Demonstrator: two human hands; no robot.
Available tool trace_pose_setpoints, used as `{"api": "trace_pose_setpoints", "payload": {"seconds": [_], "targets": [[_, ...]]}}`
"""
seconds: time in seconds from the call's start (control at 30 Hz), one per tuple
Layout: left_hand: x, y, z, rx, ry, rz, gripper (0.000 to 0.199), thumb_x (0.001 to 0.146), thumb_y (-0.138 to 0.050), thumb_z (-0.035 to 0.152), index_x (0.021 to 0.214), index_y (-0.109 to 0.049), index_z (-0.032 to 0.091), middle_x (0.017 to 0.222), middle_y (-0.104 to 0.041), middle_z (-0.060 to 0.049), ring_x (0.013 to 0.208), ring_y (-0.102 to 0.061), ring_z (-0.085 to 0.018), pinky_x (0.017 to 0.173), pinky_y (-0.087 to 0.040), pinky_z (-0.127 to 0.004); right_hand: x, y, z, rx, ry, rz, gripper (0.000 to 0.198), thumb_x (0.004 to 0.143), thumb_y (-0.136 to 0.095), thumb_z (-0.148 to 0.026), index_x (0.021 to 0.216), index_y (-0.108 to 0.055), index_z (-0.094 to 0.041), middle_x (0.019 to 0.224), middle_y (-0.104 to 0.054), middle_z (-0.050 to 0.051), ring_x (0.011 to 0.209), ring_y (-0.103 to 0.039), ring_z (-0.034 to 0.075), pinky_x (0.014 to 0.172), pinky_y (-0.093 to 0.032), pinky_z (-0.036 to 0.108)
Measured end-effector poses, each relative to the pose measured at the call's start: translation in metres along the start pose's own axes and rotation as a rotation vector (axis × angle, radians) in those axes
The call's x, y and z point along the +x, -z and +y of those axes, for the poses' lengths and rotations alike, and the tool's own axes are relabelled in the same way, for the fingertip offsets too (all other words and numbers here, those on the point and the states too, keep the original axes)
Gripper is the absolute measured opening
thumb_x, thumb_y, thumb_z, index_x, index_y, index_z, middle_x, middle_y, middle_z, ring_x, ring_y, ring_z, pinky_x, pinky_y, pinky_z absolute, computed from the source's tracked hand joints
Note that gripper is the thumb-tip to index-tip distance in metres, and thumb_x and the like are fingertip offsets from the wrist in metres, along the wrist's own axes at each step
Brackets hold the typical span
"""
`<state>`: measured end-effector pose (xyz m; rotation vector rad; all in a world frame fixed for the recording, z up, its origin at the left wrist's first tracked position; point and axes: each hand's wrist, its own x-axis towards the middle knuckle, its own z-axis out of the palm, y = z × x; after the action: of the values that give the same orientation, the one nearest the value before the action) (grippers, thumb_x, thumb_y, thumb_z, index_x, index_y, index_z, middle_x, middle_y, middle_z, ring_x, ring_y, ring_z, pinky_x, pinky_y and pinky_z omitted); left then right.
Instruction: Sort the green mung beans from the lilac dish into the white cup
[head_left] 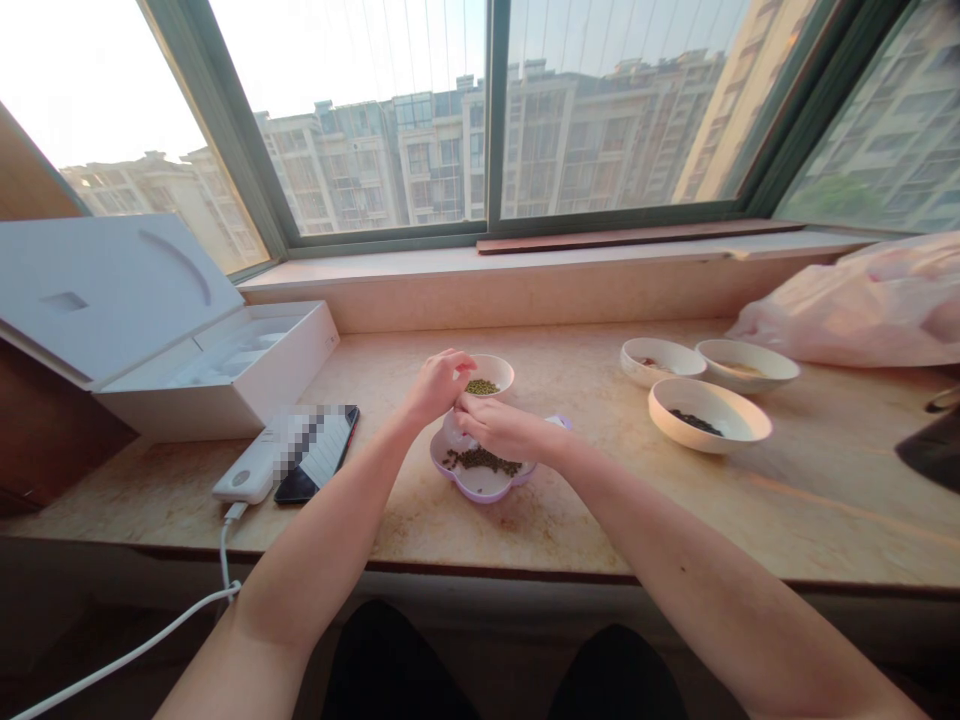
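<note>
My left hand (441,386) is at the near left rim of a white bowl (507,378) of small green beans (481,387). Its fingers are curled, and their tips meet the other hand. My right hand (496,424) lies over a lilac-rimmed, flower-shaped dish (484,488), its fingers closed and pointing left. Small dark brown-green grains (480,459) are scattered in that dish. Beneath the right fingers a pale, translucent patch shows; I cannot make out what it is. Anything pinched between the fingers is hidden.
Right of the hands stand three white bowls, the nearest (739,432) with dark bits inside. A plastic bag (862,305) is at the far right. To the left are an opened white box (281,360), a phone (319,458) and a white power bank (251,465) with a cable.
</note>
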<state>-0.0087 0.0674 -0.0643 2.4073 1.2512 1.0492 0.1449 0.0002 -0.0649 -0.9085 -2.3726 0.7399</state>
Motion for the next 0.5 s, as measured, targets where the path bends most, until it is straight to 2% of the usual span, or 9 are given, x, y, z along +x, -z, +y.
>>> {"api": "trace_pose_setpoints", "payload": {"seconds": [0.17,0.3,0.37,0.43,0.5], "targets": [[0.0,0.003,0.003,-0.004,0.009,0.046,0.022,0.085,-0.056,0.011,0.095,-0.074,0.018,0.099,-0.072,-0.005,0.093,-0.068,-0.018,0.095,-0.052,-0.033,0.002,0.003,0.001,-0.053,0.002,0.018,0.028,0.1,-0.035,-0.019,0.072,-0.04,-0.023,0.075,-0.05,0.002,0.07,-0.046,0.017,0.07,-0.039,0.034],[0.001,0.003,0.003,-0.002,0.004,0.061,0.022,0.085,-0.055,0.011,0.094,-0.074,0.018,0.099,-0.071,-0.006,0.092,-0.067,-0.018,0.095,-0.051,-0.033,0.002,0.006,-0.005,0.141,-0.034,-0.028,0.037,0.1,-0.037,-0.021,0.063,-0.038,-0.022,0.062,-0.044,-0.002,0.059,-0.039,0.013,0.061,-0.034,0.031],[0.0,0.005,0.005,0.003,0.006,0.066,0.022,0.085,-0.055,0.011,0.093,-0.074,0.018,0.098,-0.071,-0.006,0.09,-0.067,-0.017,0.092,-0.051,-0.033,0.002,0.008,-0.008,0.312,-0.055,-0.06,0.042,0.102,-0.039,-0.03,0.061,-0.039,-0.021,0.057,-0.042,-0.003,0.053,-0.037,0.011,0.056,-0.032,0.029],[-0.002,0.008,0.01,0.006,0.0,0.064,0.021,0.086,-0.055,0.011,0.093,-0.073,0.017,0.097,-0.07,-0.006,0.086,-0.066,-0.017,0.09,-0.052,-0.032,0.001,0.011,-0.01,0.5,-0.074,-0.056,0.048,0.103,-0.042,-0.046,0.062,-0.041,-0.021,0.055,-0.043,-0.004,0.05,-0.036,0.009,0.051,-0.03,0.027],[-0.004,0.014,0.018,0.01,-0.015,0.049,0.02,0.087,-0.054,0.013,0.094,-0.073,0.017,0.097,-0.07,-0.006,0.084,-0.065,-0.017,0.087,-0.052,-0.032,0.001,0.015,-0.013,0.688,-0.079,-0.025,0.052,0.097,-0.05,-0.061,0.065,-0.044,-0.02,0.056,-0.046,-0.005,0.049,-0.039,0.009,0.049,-0.03,0.025]]}}
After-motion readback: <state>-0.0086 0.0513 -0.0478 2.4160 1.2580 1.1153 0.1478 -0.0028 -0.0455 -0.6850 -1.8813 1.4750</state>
